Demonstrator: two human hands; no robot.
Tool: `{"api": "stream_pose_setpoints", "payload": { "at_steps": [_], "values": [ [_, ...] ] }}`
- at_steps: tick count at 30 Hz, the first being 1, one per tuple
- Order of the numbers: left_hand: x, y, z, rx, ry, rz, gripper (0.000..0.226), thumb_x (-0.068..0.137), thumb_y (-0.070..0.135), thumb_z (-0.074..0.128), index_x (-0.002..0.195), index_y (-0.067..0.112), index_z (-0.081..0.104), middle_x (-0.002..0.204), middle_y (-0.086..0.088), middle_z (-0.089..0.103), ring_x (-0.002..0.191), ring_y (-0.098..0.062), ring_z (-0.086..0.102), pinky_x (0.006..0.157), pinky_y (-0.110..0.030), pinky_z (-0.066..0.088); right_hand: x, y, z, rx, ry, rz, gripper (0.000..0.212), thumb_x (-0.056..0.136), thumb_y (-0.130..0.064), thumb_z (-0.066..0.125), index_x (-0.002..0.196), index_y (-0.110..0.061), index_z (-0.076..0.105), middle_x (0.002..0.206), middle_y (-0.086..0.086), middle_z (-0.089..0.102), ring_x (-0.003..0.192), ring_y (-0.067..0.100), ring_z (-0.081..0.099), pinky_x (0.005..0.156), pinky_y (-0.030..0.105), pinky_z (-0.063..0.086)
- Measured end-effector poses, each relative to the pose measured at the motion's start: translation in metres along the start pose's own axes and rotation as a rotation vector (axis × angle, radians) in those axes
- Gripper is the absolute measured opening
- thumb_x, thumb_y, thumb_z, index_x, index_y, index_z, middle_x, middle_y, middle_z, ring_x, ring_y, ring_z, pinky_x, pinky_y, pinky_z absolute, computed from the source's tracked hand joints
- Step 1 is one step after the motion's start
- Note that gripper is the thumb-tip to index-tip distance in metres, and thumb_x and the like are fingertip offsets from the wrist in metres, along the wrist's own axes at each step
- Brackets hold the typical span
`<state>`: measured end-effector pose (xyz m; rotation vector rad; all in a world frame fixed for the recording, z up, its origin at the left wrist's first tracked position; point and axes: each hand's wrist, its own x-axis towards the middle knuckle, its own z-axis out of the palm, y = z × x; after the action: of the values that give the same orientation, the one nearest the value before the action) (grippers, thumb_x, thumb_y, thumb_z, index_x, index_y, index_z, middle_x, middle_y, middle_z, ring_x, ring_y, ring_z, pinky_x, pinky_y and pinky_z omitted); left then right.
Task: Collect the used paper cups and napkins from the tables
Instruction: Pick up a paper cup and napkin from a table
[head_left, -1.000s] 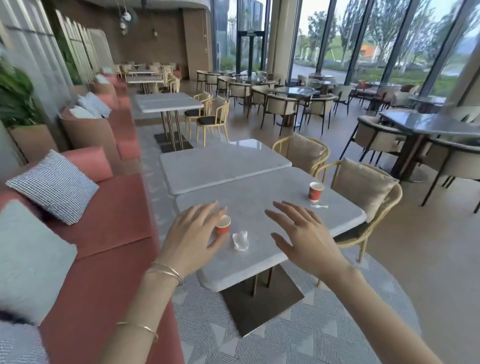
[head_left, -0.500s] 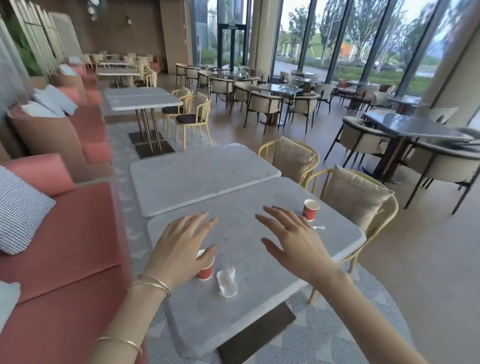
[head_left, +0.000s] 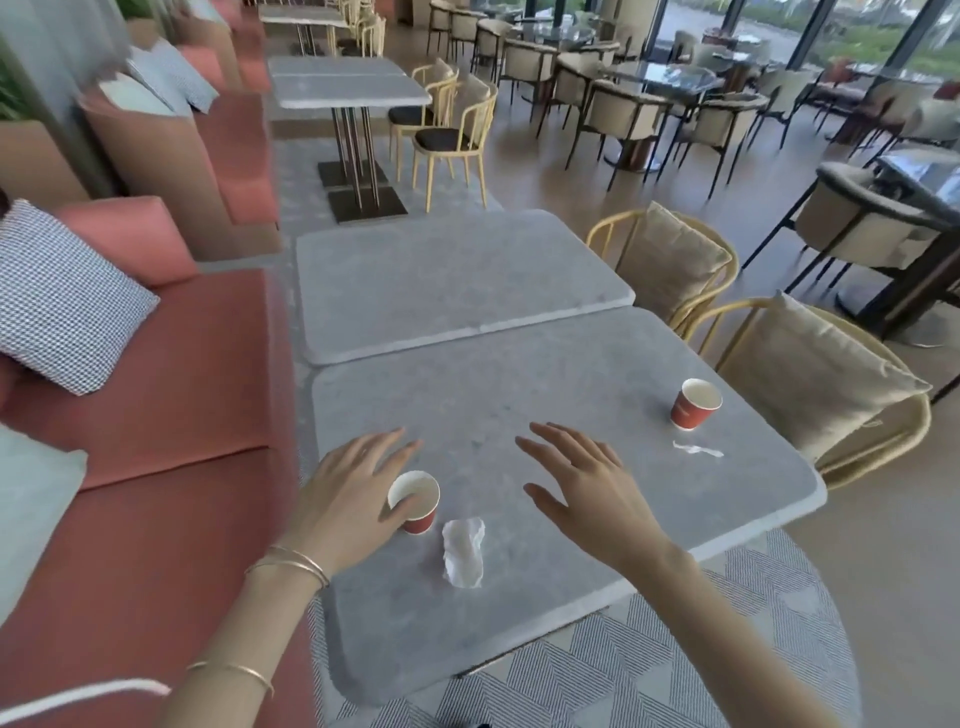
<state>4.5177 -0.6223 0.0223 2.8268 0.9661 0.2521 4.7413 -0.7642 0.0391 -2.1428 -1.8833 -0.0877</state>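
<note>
On the grey stone table (head_left: 545, 613) in front of me, a red paper cup (head_left: 415, 502) stands upright near the left edge. My left hand (head_left: 347, 493) is spread open right beside it, thumb touching its rim. A crumpled white napkin (head_left: 463, 552) lies just right of that cup. My right hand (head_left: 587, 488) hovers open over the table's middle, holding nothing. A second red paper cup (head_left: 694, 404) stands by the far right edge, with a small twisted white napkin (head_left: 697, 450) lying in front of it.
A red bench seat (head_left: 145, 426) with checked cushions (head_left: 62, 296) runs along the left. A second grey table (head_left: 441, 280) adjoins the far side. Two wicker chairs (head_left: 810, 384) with beige cushions stand on the right. More tables and chairs fill the room behind.
The view has tilted down and drawn closer to the table. My left hand has come against the near cup, thumb at its rim. My right hand still hovers open.
</note>
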Motion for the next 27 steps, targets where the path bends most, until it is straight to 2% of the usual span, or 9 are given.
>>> {"api": "stream_pose_setpoints", "payload": {
  "at_steps": [5,9,16,20,25,27],
  "values": [
    [0.009,-0.017,0.040,-0.049,-0.110,-0.051,0.058,0.089,0.049,0.047,0.141,0.027,0.034,0.149,0.003,0.030,0.134,-0.017,0.031,0.106,-0.033,0.030,0.014,0.006,0.049,0.093,-0.105,-0.012,0.046,0.089,-0.033,0.058,0.133,-0.021,0.049,0.141,-0.001,0.046,0.131,0.017,0.040,0.102,0.032,0.036],
    [0.020,-0.028,0.073,-0.095,-0.185,-0.043,0.057,0.089,0.050,0.047,0.138,0.024,0.038,0.149,0.003,0.030,0.133,-0.019,0.032,0.105,-0.034,0.032,0.017,0.005,0.092,0.174,-0.178,0.041,0.046,0.087,-0.029,0.063,0.130,-0.020,0.052,0.138,-0.001,0.049,0.128,0.017,0.043,0.097,0.032,0.042],
    [0.038,-0.051,0.120,-0.176,-0.199,-0.014,0.061,0.082,0.042,0.063,0.134,0.015,0.045,0.146,-0.005,0.037,0.131,-0.026,0.038,0.101,-0.040,0.038,0.018,0.008,0.166,0.258,-0.325,0.096,0.045,0.088,-0.031,0.060,0.131,-0.021,0.050,0.141,-0.006,0.044,0.131,0.011,0.037,0.092,0.028,0.044],
    [0.049,-0.060,0.142,-0.186,-0.250,0.041,0.066,0.084,0.047,0.058,0.141,0.023,0.035,0.151,-0.001,0.028,0.137,-0.021,0.026,0.106,-0.038,0.032,0.018,0.010,0.201,0.307,-0.409,0.106,0.046,0.088,-0.033,0.060,0.132,-0.022,0.050,0.143,-0.009,0.041,0.133,0.008,0.031,0.094,0.030,0.045],
    [0.058,-0.066,0.154,-0.193,-0.249,0.095,0.067,0.080,0.042,0.065,0.138,0.018,0.040,0.146,-0.004,0.038,0.133,-0.025,0.036,0.102,-0.040,0.035,0.014,0.008,0.230,0.314,-0.459,0.088,0.051,0.085,-0.036,0.063,0.132,-0.022,0.049,0.142,-0.006,0.042,0.134,0.010,0.030,0.095,0.030,0.042],
    [0.057,-0.067,0.157,-0.210,-0.254,0.101,0.067,0.080,0.041,0.065,0.139,0.018,0.039,0.145,-0.003,0.039,0.132,-0.024,0.036,0.103,-0.039,0.035,0.011,0.007,0.240,0.304,-0.475,0.089,0.052,0.085,-0.039,0.062,0.132,-0.024,0.049,0.142,-0.008,0.042,0.135,0.009,0.028,0.094,0.033,0.046]
  ]
}}
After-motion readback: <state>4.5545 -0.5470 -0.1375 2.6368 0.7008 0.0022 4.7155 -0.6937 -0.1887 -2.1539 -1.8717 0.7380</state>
